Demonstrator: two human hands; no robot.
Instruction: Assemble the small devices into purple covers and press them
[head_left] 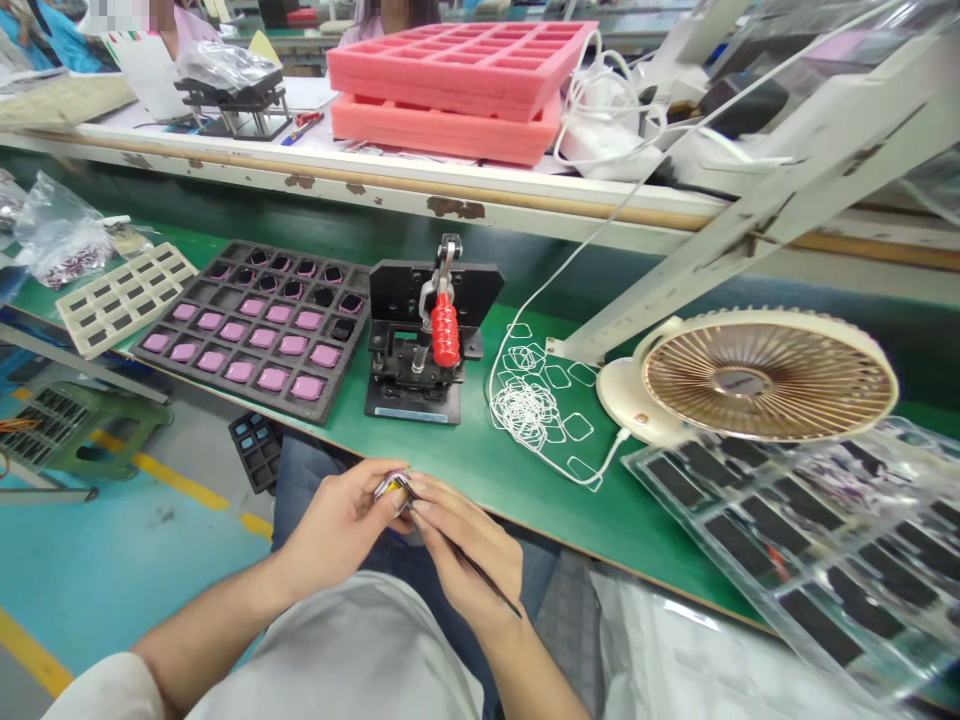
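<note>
Above my lap, my left hand [334,520] pinches a small purple-edged watch case [391,486], with a bit of yellow showing inside it. My right hand [472,550] is closed on dark, slim tweezers [484,574], whose tip end meets the case. The fingers partly hide both the case and the tip. Just beyond the hands stands a black press fixture [416,400] with a red handle [445,330]. To its left lies a dark foam tray [217,298] of pink-purple cases [307,388], some with black faces.
White loop gaskets [525,412] lie right of the fixture, near a white cable [491,370]. A cream fan [765,375] stands over a clear partitioned tray [750,530] at the right. A slanted metal post [675,260] rises behind. Pink foam trays [450,80] sit on the upper shelf.
</note>
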